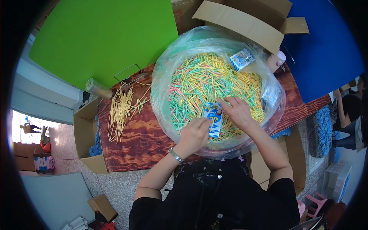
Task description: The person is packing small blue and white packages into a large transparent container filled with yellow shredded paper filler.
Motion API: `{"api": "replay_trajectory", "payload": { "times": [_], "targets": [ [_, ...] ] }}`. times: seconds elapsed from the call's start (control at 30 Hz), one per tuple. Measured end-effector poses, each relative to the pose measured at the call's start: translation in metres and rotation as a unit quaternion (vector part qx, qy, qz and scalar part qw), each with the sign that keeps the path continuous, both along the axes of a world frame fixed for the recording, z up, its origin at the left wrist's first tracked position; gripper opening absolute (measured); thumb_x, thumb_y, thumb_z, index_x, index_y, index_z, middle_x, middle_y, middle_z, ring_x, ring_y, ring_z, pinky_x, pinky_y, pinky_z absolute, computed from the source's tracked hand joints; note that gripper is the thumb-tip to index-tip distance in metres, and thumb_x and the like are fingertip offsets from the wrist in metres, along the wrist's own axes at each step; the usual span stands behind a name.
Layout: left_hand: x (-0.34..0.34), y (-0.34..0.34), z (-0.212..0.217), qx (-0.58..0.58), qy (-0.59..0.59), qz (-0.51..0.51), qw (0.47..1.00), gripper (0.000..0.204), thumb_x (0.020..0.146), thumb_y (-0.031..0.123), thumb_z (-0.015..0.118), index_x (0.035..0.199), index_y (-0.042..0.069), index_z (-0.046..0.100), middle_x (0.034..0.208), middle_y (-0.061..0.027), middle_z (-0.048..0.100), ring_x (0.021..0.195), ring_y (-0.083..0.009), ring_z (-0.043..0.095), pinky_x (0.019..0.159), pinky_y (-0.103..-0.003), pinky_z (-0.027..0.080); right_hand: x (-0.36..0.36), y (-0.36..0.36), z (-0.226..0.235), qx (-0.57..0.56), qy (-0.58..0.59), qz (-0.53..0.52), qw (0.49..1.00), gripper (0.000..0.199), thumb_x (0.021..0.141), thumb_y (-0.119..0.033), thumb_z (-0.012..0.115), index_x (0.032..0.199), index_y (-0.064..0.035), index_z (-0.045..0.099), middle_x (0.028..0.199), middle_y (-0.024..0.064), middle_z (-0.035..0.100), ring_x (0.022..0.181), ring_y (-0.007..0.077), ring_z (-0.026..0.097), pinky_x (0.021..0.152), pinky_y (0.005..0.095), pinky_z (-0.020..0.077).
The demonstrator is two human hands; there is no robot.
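A small blue-and-white packet [213, 119] lies over a heap of thin pastel sticks [201, 82] in yellow, green and pink. The heap fills a large clear plastic bag [160, 84]. My left hand [193, 137], with a band on its wrist, is closed at the packet's left edge, its fingertips gripping it. My right hand [238, 112] reaches in from the right, palm down, beside the packet's upper right corner. Its thumb and fingers are slightly apart over the sticks, fingertips partly hidden among them. A similar packet [242, 59] rests on the bag's far right side.
Loose pale-yellow sticks [122, 111] and a clear cylindrical container [99, 89] are left on the reddish wooden table [134, 153]. An open cardboard box [245, 25] stands behind the bag. A pink cup [276, 60] is beside it. Another person [349, 111] sits far right.
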State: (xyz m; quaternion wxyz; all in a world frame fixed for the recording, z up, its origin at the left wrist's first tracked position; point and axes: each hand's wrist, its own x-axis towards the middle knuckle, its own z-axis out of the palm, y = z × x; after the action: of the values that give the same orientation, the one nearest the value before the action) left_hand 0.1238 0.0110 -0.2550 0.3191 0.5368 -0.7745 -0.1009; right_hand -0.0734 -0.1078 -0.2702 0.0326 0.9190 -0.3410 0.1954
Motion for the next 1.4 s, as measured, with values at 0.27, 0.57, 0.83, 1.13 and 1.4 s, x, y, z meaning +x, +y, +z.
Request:
{"api": "replay_trajectory", "payload": {
  "times": [0.27,0.57,0.83,1.13,1.4],
  "targets": [
    [0.005,-0.033,-0.014,0.074,0.174,0.050,0.981,0.017,0.086,0.012,0.065,0.098,0.000,0.066,0.085,-0.0116,0.065,0.073,-0.0235,0.062,0.063,-0.032,0.048,-0.002,0.006,0.038,0.169,-0.199,0.094,0.961,0.015,0.081,-0.022,0.071,0.086,-0.0085,0.067,0.073,0.0102,0.060,0.071,0.0280,0.062,0.062,0.0373,0.0485],
    [-0.008,-0.044,-0.011,0.297,0.338,0.024,0.893,0.013,0.085,0.009,0.072,0.088,-0.003,0.068,0.079,0.0004,0.068,0.070,-0.0021,0.058,0.061,-0.020,0.048,-0.012,0.011,0.044,0.281,-0.265,0.079,0.919,0.015,0.084,-0.015,0.068,0.092,-0.0030,0.066,0.081,0.0126,0.064,0.073,0.0301,0.062,0.061,0.0370,0.0478],
    [-0.006,-0.058,-0.027,0.281,0.427,0.018,0.859,0.014,0.080,0.007,0.076,0.079,0.002,0.064,0.073,0.0008,0.065,0.064,-0.0020,0.056,0.056,-0.019,0.045,-0.039,-0.039,0.034,0.397,-0.286,0.053,0.870,0.018,0.085,-0.012,0.065,0.100,-0.0034,0.065,0.086,0.0133,0.065,0.077,0.0315,0.064,0.065,0.0359,0.0499],
    [-0.011,-0.058,-0.026,0.303,0.468,0.014,0.830,0.012,0.083,0.004,0.073,0.083,0.002,0.061,0.078,0.0007,0.064,0.068,-0.0035,0.059,0.059,-0.020,0.048,-0.130,-0.168,-0.043,0.149,0.078,-0.168,0.971,0.018,0.077,0.001,0.056,0.095,-0.0025,0.060,0.092,0.0223,0.065,0.092,0.0389,0.063,0.080,0.0467,0.0515],
    [-0.020,-0.060,-0.023,0.312,0.468,0.010,0.827,0.013,0.083,0.008,0.074,0.083,0.002,0.063,0.076,0.0018,0.064,0.065,-0.0019,0.056,0.057,-0.019,0.045,-0.121,-0.172,-0.039,0.157,0.119,-0.137,0.971,0.020,0.077,-0.015,0.066,0.093,-0.0057,0.060,0.090,0.0185,0.066,0.088,0.0370,0.063,0.076,0.0480,0.0502]
  ]
}}
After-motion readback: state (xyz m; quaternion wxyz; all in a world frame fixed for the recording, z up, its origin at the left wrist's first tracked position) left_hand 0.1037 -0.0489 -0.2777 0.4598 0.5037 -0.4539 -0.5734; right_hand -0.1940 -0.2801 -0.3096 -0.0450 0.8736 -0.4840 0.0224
